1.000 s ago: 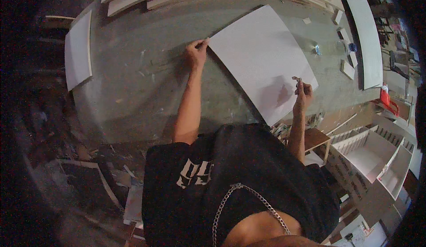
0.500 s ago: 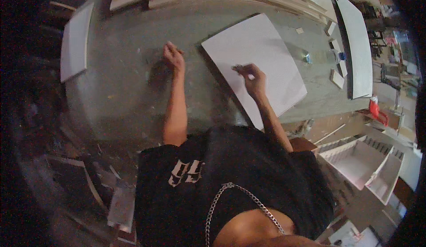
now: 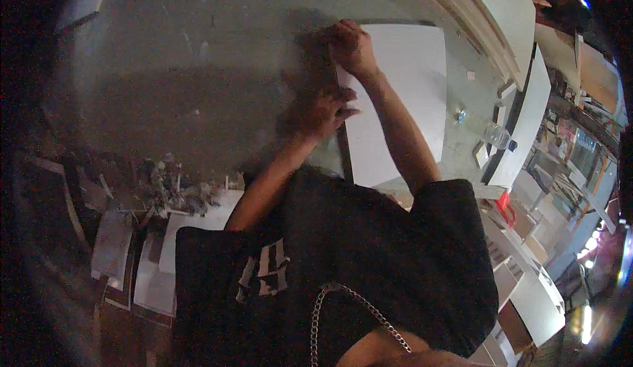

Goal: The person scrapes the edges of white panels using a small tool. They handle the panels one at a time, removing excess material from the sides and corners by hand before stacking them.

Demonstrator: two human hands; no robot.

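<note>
A white rectangular board (image 3: 405, 103) lies flat on the grey-green worktable. My right hand (image 3: 353, 47) is at the board's far left corner, its fingers curled closed; whatever they hold, if anything, is hidden. Nearer to me, my left hand (image 3: 323, 113) is beside the board's left edge. Its thumb and fingers point right over that edge with a gap between them, and nothing can be made out in them. Shadow darkens the edge by both hands.
Long pale boards (image 3: 484, 27) lie along the table's far right side. A clear bottle with a blue cap (image 3: 511, 145) lies at the right among small offcuts (image 3: 481, 154). Below the table's right end are a red object (image 3: 506, 209) and a white partitioned crate (image 3: 504, 275).
My view has turned, so the board appears more upright. The right hand has gone from over the board to its far left corner. My left hand has come to its left edge.
</note>
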